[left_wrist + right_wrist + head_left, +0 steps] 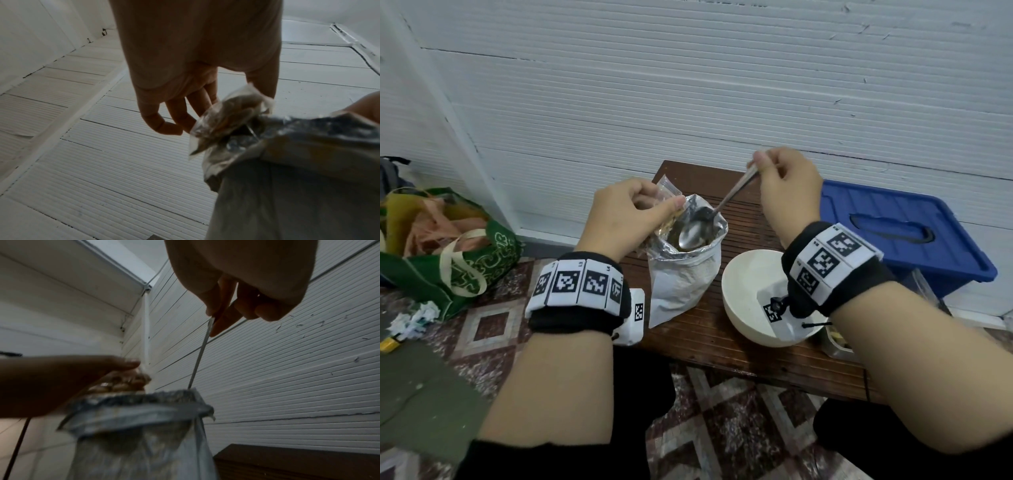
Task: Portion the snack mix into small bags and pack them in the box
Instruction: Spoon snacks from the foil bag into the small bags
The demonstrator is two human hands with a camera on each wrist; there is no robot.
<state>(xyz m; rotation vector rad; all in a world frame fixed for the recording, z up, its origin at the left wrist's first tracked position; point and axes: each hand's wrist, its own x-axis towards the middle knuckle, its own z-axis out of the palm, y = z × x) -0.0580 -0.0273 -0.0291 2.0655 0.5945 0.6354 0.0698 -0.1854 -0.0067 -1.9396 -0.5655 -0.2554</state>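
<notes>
A silver foil bag of snack mix stands open on the dark wooden table. My left hand pinches a small clear bag, partly filled with mix, at the foil bag's left rim. My right hand grips the handle of a metal spoon, whose bowl sits inside the foil bag's mouth. The blue plastic box with its lid on lies to the right.
A white bowl stands on the table right of the foil bag, under my right wrist. A metal tin peeks out near my right forearm. A green tote bag full of plastic sits on the tiled floor at left. A white wall is close behind.
</notes>
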